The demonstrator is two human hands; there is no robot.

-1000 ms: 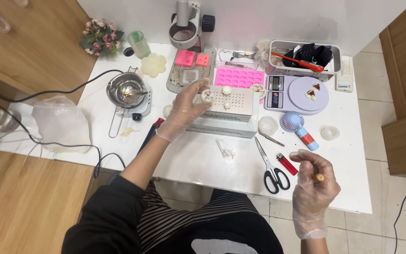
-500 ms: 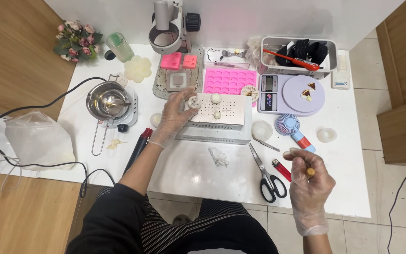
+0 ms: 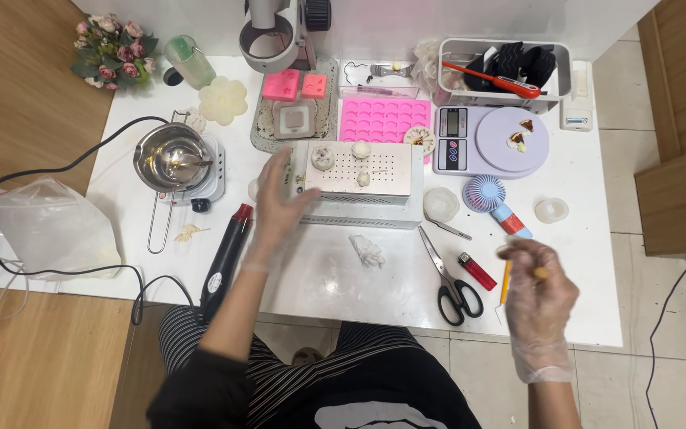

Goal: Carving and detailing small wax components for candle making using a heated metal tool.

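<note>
While left hand (image 3: 279,202) hovers: three wax pieces (image 3: 361,150), box (image 3: 359,181).

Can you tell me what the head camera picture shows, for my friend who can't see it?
A person's gloved left hand rests beside a white perforated box on a crowded white table. The right hand holds a thin yellow stick near the scissors.
</note>
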